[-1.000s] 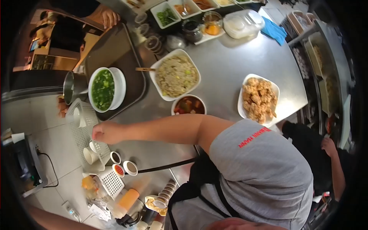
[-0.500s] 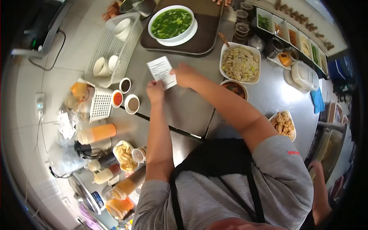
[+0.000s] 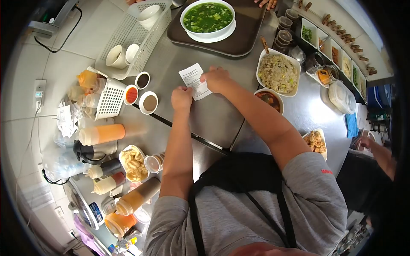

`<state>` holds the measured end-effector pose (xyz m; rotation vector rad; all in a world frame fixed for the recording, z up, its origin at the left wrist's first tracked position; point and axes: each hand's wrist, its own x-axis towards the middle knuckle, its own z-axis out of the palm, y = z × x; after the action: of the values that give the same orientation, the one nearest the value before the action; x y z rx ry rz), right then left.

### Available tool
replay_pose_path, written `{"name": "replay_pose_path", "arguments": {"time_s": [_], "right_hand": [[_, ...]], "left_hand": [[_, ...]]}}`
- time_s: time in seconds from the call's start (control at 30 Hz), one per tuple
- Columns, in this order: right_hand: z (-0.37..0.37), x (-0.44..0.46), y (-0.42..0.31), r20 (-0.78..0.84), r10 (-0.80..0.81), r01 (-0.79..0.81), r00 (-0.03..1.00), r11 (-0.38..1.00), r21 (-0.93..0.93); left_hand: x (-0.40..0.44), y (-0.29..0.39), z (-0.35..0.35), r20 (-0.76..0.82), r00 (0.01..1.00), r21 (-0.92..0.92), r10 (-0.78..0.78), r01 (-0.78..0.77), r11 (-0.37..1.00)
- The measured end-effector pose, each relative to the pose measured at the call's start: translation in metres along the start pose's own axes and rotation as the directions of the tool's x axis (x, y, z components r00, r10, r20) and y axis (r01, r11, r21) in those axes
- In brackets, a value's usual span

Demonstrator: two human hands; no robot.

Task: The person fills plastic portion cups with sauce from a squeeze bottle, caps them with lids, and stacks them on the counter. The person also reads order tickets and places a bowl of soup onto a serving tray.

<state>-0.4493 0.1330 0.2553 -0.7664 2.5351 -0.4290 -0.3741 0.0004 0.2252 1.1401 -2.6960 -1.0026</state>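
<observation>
A small printed receipt is held above the steel counter between my two hands. My left hand pinches its lower left edge, fingers closed. On its right edge, my right hand grips the paper with curled fingers. Beyond the receipt, a white bowl of green soup stands on a brown tray. To the right of my right hand are a square bowl of fried rice and a round bowl of reddish-brown soup, partly behind my forearm.
Sauce cups sit left of my left hand, beside white plastic baskets. Squeeze bottles and fried food bowls flank my arms. Another person's hand touches the tray's far edge; another person's arm shows at right.
The view has shifted slightly, so the counter items sit differently in frame. Both hands still hold the receipt. At right, the other person's arm and dark clothing have come further into view.
</observation>
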Motion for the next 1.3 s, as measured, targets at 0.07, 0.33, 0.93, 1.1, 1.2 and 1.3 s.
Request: {"name": "replay_pose_path", "arguments": {"time_s": [0.07, 0.33, 0.93, 1.1, 1.2, 1.3], "right_hand": [[0.004, 0.000, -0.006, -0.001, 0.010, -0.010, 1.000, 0.999, 0.038], [0.020, 0.010, -0.024, -0.013, 0.004, -0.004, 1.000, 1.000, 0.017], [-0.015, 0.067, 0.012, 0.103, 0.057, -0.076, 0.993, 0.978, 0.192], [-0.015, 0.082, 0.003, 0.191, 0.046, -0.074, 0.980, 0.988, 0.138], [-0.005, 0.111, 0.001, 0.240, 0.154, -0.189, 0.958, 0.973, 0.131], [0.023, 0.158, 0.010, 0.293, 0.072, -0.027, 0.953, 0.988, -0.154]], "left_hand": [[0.002, -0.002, 0.001, -0.016, 0.999, 0.048, 0.033, -0.032, 0.998], [0.001, 0.000, 0.002, -0.032, 0.999, 0.061, 0.033, -0.031, 0.998], [0.002, -0.006, 0.005, -0.144, 0.981, 0.041, 0.129, -0.124, 0.991], [0.067, 0.071, -0.092, -0.431, 0.785, 0.181, 0.445, -0.408, 0.895], [0.089, 0.161, -0.216, -0.592, 0.508, 0.385, 0.625, -0.503, 0.774], [0.079, 0.245, -0.335, -0.614, -0.089, 0.687, 0.784, -0.551, 0.475]]}}
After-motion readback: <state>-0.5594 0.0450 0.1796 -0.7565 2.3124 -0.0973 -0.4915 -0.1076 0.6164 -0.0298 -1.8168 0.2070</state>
